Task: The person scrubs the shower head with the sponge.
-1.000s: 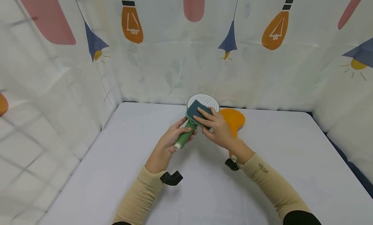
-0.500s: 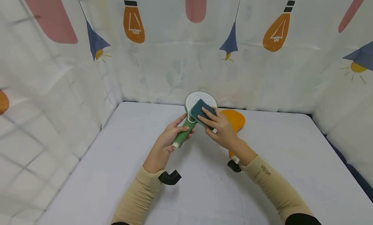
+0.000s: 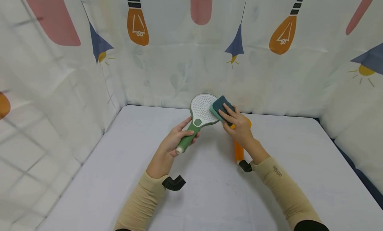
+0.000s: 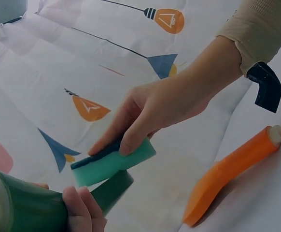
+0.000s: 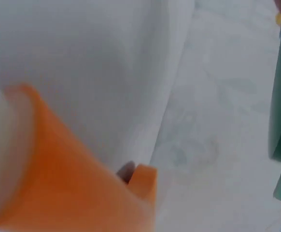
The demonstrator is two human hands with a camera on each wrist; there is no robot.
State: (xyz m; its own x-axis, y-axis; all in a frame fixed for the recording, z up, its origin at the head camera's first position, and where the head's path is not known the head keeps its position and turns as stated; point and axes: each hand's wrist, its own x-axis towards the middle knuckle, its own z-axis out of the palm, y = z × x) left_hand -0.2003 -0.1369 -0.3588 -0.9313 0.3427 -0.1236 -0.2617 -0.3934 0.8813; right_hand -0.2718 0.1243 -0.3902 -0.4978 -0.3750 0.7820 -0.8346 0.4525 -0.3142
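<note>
My left hand (image 3: 176,139) grips the green handle of a hand shower head (image 3: 189,137), its round white spray face turned up toward me. In my right hand (image 3: 239,126) is a sponge (image 3: 222,108), teal with a dark blue scouring side, pinched between thumb and fingers. The sponge lies at the right edge of the spray face; in the left wrist view the sponge (image 4: 114,164) appears to touch the head's rim (image 4: 114,191). An orange shower head (image 3: 238,151) rests on the table, partly hidden beneath my right hand and forearm.
A white-covered table (image 3: 209,194) spreads under both arms. Printed white curtains (image 3: 167,64) hang behind it and along the sides. Each sleeve cuff carries a black camera mount (image 3: 174,183). The orange shower head (image 5: 77,179) looms close in the right wrist view.
My right hand has slid the sponge from the neck of the green shower head up and right to the face's edge, uncovering the face and a green button. My left hand has barely moved.
</note>
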